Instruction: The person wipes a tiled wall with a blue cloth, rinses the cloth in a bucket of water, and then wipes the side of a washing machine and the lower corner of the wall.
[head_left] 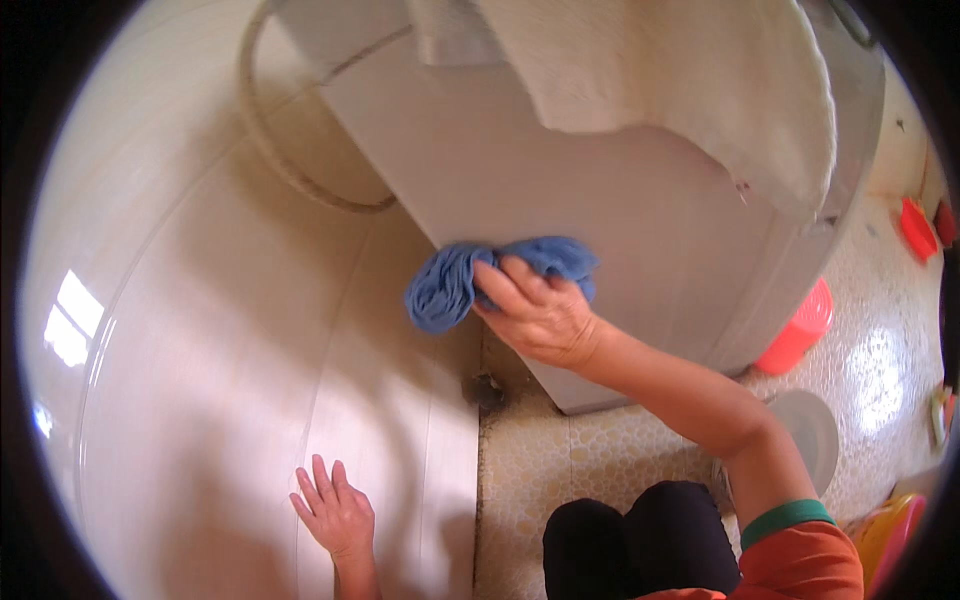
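Observation:
My right hand (540, 315) is closed around a crumpled blue cloth (445, 285). It presses the cloth to the side panel of a pale grey, boxy appliance (620, 220), near the edge that faces the wall. My left hand (335, 508) holds nothing. Its fingers are spread against the glossy white tiled wall (250, 400) on the left. A cream cloth cover (680, 60) drapes over the top of the appliance. The folds of the blue cloth under my right palm are hidden.
A beige hose (265, 130) loops between wall and appliance. A round drain fitting (487, 391) sits at the wall's foot. On the patterned floor (535, 450) stand a red plastic container (800, 330) and a round white vessel (815, 430). A red plastic item (917, 230) lies farther right.

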